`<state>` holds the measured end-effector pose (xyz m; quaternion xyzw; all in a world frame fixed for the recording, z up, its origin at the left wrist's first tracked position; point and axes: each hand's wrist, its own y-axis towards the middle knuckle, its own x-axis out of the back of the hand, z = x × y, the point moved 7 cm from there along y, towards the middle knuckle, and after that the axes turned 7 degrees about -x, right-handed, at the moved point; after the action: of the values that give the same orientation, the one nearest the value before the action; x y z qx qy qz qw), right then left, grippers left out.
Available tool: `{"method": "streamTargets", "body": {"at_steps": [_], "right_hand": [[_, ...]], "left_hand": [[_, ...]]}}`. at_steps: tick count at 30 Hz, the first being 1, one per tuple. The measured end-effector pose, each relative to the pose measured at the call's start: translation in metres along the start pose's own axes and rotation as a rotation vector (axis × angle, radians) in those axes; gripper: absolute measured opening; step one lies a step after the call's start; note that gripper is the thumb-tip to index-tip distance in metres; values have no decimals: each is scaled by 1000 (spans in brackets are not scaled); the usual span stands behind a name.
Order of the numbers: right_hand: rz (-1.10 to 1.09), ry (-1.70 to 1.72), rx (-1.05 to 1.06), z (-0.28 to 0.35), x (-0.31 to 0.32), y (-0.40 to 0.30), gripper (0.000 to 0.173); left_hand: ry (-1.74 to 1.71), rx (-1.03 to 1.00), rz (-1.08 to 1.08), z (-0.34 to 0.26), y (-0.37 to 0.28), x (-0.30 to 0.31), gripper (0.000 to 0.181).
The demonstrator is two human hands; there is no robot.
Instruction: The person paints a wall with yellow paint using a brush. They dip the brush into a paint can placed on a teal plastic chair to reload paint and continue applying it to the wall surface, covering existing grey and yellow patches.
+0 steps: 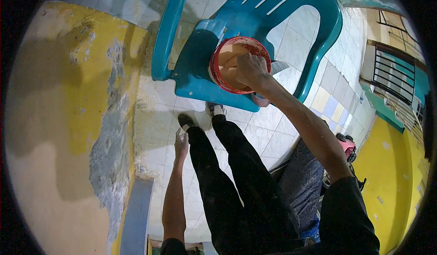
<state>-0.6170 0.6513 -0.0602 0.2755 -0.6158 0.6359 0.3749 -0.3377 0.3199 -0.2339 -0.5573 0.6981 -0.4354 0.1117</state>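
A red-rimmed bucket (214,79) sits on the seat of a teal plastic armchair (201,94) before me. It holds thick peach-coloured paint (229,55). My right hand (251,69) is curled into a fist inside the bucket's mouth, near its right side. A thin pale tool (232,68) pokes out from the fist over the paint; most of it is hidden, so its kind is unclear. My left hand (181,144) hangs low beside my left leg, empty, fingers loosely apart. Partly hidden by my right forearm, a small pinkish container (261,100) is at the seat's front edge.
Close on the left stands a yellow and peach wall (78,101) with a peeled grey patch (109,162). White tiles (263,135) cover the floor. To my right are dark patterned fabric (300,183) and a pink wheeled toy (347,148). A barred window (394,72) is farther right.
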Motion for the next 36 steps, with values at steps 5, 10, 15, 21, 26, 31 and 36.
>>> {"method": "streamTargets", "body": {"at_steps": [5,10,15,21,26,31,36], "right_hand": [[11,-35,-23,-2,-12,8,27],[-4,-12,-51,-3,-10,7,28],[-64,133,-24,-18,0,-15,23],[-34,201,-103,-36,11,-48,25],[-53,326,-89,-59,11,-85,26],[-41,695,-107,-69,11,-110,33],[5,96,-178,-56,-4,-109,32]], "left_hand": [[-197,-88,-4,-20,30,-18,54],[-173,-148,21,-45,56,-31,63],[-186,-189,40,-63,52,-45,59],[-165,-165,56,-34,32,-41,49],[-123,-97,51,-15,15,-21,41],[-57,-99,48,-22,10,-10,41],[-165,-146,29,-8,24,-10,41]]}}
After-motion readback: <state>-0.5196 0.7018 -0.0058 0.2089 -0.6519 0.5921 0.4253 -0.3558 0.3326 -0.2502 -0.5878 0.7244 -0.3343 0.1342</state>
